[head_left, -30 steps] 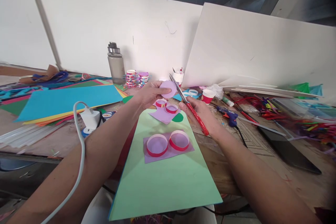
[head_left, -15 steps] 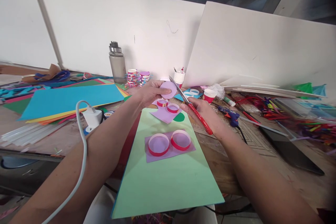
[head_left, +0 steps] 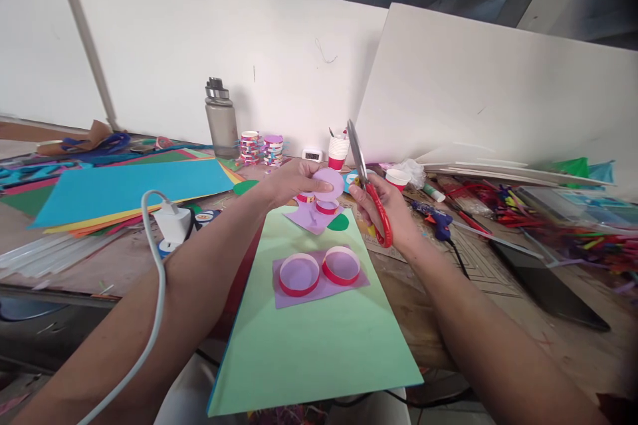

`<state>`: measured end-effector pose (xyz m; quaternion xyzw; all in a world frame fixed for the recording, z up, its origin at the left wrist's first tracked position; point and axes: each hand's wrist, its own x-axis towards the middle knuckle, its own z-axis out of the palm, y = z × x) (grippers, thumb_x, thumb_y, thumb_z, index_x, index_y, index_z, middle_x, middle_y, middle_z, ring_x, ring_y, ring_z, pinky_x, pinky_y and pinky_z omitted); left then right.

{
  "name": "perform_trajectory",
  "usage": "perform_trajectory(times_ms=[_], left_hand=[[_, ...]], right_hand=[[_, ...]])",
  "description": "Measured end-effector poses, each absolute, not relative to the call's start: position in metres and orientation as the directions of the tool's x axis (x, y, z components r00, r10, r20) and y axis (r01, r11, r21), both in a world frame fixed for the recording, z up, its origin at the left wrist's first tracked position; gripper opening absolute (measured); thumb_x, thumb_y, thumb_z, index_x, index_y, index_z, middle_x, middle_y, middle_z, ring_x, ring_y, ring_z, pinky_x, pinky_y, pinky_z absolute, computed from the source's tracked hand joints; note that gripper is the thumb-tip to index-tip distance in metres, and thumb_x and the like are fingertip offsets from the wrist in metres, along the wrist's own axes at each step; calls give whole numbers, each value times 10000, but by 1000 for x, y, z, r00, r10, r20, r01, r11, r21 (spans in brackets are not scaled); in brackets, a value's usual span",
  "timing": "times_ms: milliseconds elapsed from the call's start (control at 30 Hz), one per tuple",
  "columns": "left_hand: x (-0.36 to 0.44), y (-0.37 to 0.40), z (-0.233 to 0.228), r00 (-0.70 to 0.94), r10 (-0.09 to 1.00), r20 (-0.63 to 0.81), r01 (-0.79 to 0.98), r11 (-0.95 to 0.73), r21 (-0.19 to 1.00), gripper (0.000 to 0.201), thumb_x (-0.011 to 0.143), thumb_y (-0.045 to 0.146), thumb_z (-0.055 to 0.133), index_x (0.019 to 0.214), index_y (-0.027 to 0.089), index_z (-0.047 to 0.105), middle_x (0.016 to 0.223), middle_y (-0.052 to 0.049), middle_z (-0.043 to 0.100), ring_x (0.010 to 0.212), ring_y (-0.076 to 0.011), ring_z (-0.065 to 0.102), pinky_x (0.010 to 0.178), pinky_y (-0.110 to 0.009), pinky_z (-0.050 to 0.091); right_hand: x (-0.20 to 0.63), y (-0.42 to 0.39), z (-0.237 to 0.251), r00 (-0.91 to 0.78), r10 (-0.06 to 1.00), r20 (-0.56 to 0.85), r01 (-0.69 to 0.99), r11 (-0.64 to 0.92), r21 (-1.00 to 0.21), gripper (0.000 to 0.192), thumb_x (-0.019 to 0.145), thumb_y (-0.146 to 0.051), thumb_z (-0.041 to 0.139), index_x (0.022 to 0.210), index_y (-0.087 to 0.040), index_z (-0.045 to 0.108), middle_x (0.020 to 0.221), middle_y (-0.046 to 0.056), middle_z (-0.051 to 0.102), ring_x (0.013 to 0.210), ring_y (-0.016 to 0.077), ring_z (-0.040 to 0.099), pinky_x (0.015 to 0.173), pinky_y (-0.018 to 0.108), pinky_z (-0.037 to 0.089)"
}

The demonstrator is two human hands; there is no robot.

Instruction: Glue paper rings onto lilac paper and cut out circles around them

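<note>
Out in front of me, my left hand (head_left: 296,184) pinches a round purple paper disc (head_left: 329,184). My right hand (head_left: 386,206) grips scissors with red handles (head_left: 383,216). Their blades (head_left: 356,149) point up, just right of the disc and apart from it. Below lies a pale green sheet (head_left: 319,345) bearing a purple card (head_left: 282,299) with two red-rimmed rings, a left ring (head_left: 298,291) and a right ring (head_left: 341,277). A second purple piece (head_left: 309,220) with small rings on it sits farther back, partly hidden by the disc, beside a green paper circle (head_left: 339,222).
Coloured sheets (head_left: 124,189) and a white charger with its cable (head_left: 174,220) are on the left. At the back stand a bottle (head_left: 222,123), stacked rings (head_left: 249,148), a small clock (head_left: 312,155) and paper cups (head_left: 337,151). A glue gun (head_left: 438,220) and dark tablet (head_left: 548,289) lie right.
The scissors have moved away from the disc's edge and turned more upright. My left hand has shifted the disc slightly right and down, and the clock behind has come into clear view.
</note>
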<state>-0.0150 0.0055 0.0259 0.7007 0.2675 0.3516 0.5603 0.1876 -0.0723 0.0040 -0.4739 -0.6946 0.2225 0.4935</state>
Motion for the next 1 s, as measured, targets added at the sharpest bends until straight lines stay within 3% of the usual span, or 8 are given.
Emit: perform_trajectory(times_ms=[133,233,533,667,833,1000], left_hand=[[-7,-2,26,655,726,208,74,-336,939,179,600,238,830,741,153,759,673,-55,687,579,-186,616,509,-262,430],[-3,-3,22,655,725,214,109,-371,922,149,567,215,838,657,160,733,582,-19,627,524,-169,585,487,-258,410],[20,-10,6,541,795,274,-166,-218,962,291,609,321,852,804,133,747,754,-57,695,640,-133,593,564,-230,418],[31,-15,2,471,823,318,-241,-226,944,329,610,376,857,753,105,736,699,-81,688,605,-120,565,541,-230,388],[26,-14,6,454,853,257,-290,-131,948,365,544,322,890,789,100,737,704,-57,686,608,-120,577,557,-238,409],[16,-6,16,363,906,218,-403,-59,913,354,519,252,901,783,95,726,736,-57,694,646,-126,603,555,-236,415]], right_hand=[[188,-68,3,-52,872,487,281,480,-831,477,749,-564,708,1050,-242,524,688,-50,561,550,113,487,512,248,389],[188,-66,1,-80,868,490,234,494,-837,521,698,-491,769,1068,-239,503,729,-45,589,607,124,528,546,250,415],[181,-67,1,145,840,523,77,517,-853,443,677,-390,769,959,-238,463,771,-46,558,572,101,513,543,265,445],[180,-68,2,187,821,539,103,529,-842,424,705,-398,745,948,-245,433,774,-43,543,575,103,506,535,266,448],[179,-69,1,103,835,541,153,524,-838,397,796,-496,664,1023,-256,445,758,-47,513,614,116,488,577,272,446],[181,-72,2,-24,856,517,379,486,-787,305,892,-533,544,962,-249,462,738,-41,481,672,134,476,635,281,408]])
